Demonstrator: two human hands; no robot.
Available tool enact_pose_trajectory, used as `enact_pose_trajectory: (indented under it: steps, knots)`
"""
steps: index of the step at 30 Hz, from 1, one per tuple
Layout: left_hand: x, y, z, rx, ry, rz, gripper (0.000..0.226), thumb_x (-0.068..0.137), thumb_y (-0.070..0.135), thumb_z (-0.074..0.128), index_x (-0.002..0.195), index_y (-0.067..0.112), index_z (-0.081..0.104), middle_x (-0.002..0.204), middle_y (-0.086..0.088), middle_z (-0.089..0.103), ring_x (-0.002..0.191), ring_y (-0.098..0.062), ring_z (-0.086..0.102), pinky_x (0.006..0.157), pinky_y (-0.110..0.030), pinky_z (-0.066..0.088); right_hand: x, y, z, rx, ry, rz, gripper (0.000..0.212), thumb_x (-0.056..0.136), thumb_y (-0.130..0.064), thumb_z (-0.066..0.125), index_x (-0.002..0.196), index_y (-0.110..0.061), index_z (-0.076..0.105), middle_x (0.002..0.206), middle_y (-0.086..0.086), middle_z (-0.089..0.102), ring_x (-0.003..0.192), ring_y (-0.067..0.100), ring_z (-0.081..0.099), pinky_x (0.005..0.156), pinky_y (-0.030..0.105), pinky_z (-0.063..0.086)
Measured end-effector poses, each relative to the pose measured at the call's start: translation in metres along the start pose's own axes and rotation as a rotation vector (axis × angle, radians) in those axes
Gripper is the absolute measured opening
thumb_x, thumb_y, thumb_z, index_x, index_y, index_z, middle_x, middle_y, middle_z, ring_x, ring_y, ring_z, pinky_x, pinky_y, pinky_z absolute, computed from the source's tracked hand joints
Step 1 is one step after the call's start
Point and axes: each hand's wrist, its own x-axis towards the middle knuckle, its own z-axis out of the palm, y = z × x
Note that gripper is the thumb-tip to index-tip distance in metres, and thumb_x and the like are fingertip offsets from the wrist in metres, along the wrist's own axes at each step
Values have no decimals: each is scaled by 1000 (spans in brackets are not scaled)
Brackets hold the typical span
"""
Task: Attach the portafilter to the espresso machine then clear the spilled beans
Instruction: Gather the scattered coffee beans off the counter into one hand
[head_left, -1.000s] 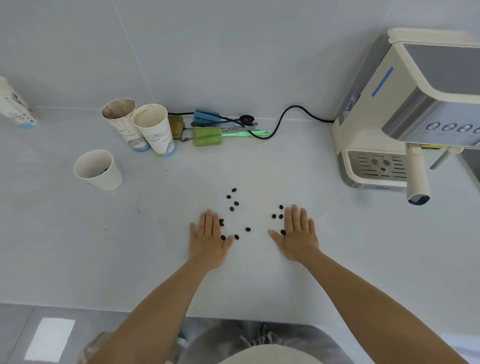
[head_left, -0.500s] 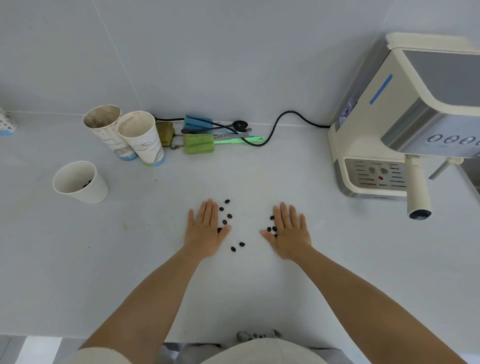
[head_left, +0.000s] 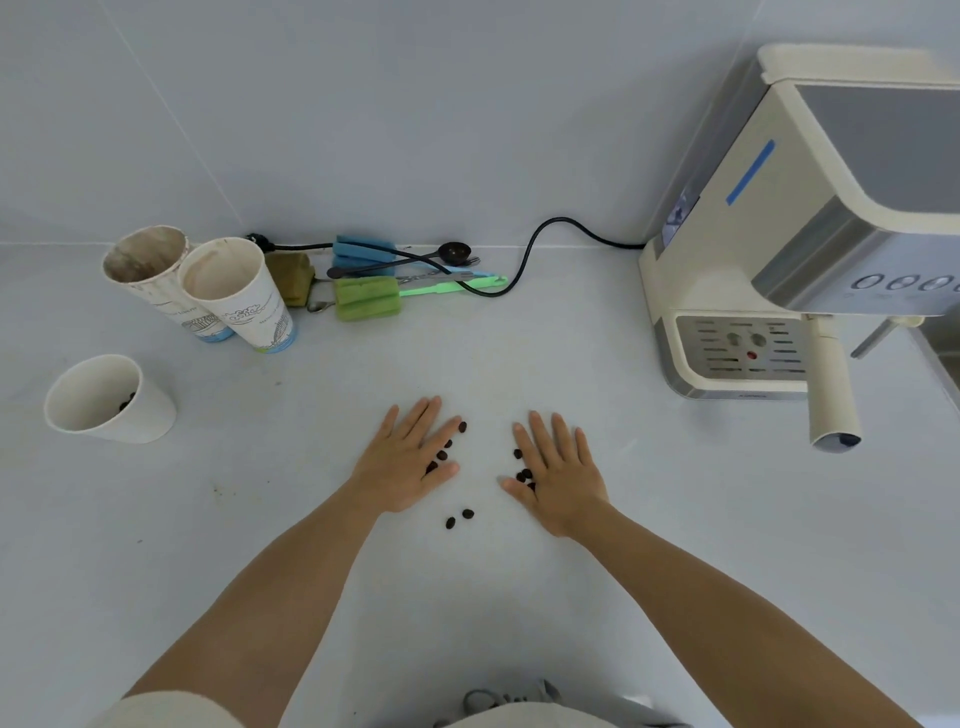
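Pale grey tiled wall behind a smooth white desk (head_left: 675, 519); cream espresso machine (head_left: 810, 218) at right, cream-handled portafilter (head_left: 831, 384) locked in. Left hand (head_left: 402, 462) and right hand (head_left: 558, 475) flat on the desk, fingers spread open, flanking small dark spilled beans (head_left: 460, 517)

The counter (head_left: 675, 545) filling the lower frame looks smooth and matt, with faint specks at left. The espresso machine (head_left: 810, 218) at upper right has a glossy cream plastic shell and a brushed-metal drip grille (head_left: 740, 345). At upper left, two paper cups (head_left: 202, 288) look stained inside; the green sponge brush (head_left: 369, 298) is porous. The beans (head_left: 457, 518) at centre are dark, slightly shiny
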Motion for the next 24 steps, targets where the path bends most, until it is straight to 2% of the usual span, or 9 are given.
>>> enact_pose_trajectory:
  steps: [2,5,8,11,14,17,20,22,24]
  knots:
    - [-2,3,1,10,4,40,94,49,70,-39,131,27,-26,157,-5,-19,141,-16,-23,112,-38,-17,0,-3,-1,-4,0,-15,84,52,-66,-30,126,-26,-36,134,-4,-41,133,19,-32,113,43,-15]
    - [-9,9,3,1,13,63,83,58,68,-29,131,30,-26,151,-1,-26,131,-12,-31,110,-37,-19,-2,-9,-1,-10,-1,-30,82,54,-65,-26,126,-27,-36,133,-4,-41,126,16,-37,113,43,-16]
    - [-17,17,7,-21,19,79,78,60,67,-24,132,35,-23,141,2,-33,130,-13,-32,108,-36,-20,-4,-12,0,-15,-7,-34,81,54,-66,-26,126,-29,-36,133,-4,-42,123,15,-39,112,43,-17]
    - [-24,22,10,-25,14,82,75,61,65,-22,131,38,-21,140,3,-33,129,-14,-33,108,-35,-21,-7,-17,1,-46,-11,-64,79,55,-66,-26,126,-30,-36,133,-3,-42,125,17,-38,112,44,-18]
    - [-31,26,15,-48,12,74,76,60,67,-22,131,40,-19,140,4,-33,130,-12,-33,110,-36,-20,-10,-22,4,-60,-14,-88,80,55,-66,-26,127,-32,-35,136,-4,-41,137,22,-31,112,45,-18]
    - [-42,30,18,-56,8,71,84,58,68,-25,136,39,-17,141,5,-32,132,-10,-31,111,-37,-19,-12,-25,6,-74,-7,-106,80,55,-66,-26,127,-33,-34,143,-4,-37,139,24,-28,112,45,-18]
    - [-53,34,24,-51,3,39,87,57,67,-25,136,33,-20,152,2,-26,139,-12,-26,111,-36,-19,-17,-30,9,-80,-13,-116,80,54,-66,-27,127,-32,-34,135,-4,-40,136,22,-31,111,45,-18]
    - [-57,38,27,-59,4,16,85,56,67,-26,133,29,-24,156,-1,-21,134,-10,-29,111,-36,-19,-20,-35,12,-80,-15,-109,81,54,-66,-26,126,-30,-35,133,-3,-42,136,22,-32,111,45,-19]
    - [-60,44,29,-68,5,-6,94,55,68,-27,138,24,-23,154,0,-23,133,-9,-30,111,-37,-19,-22,-39,14,-76,-13,-100,81,54,-65,-26,126,-29,-36,133,-1,-42,138,24,-29,110,45,-19]
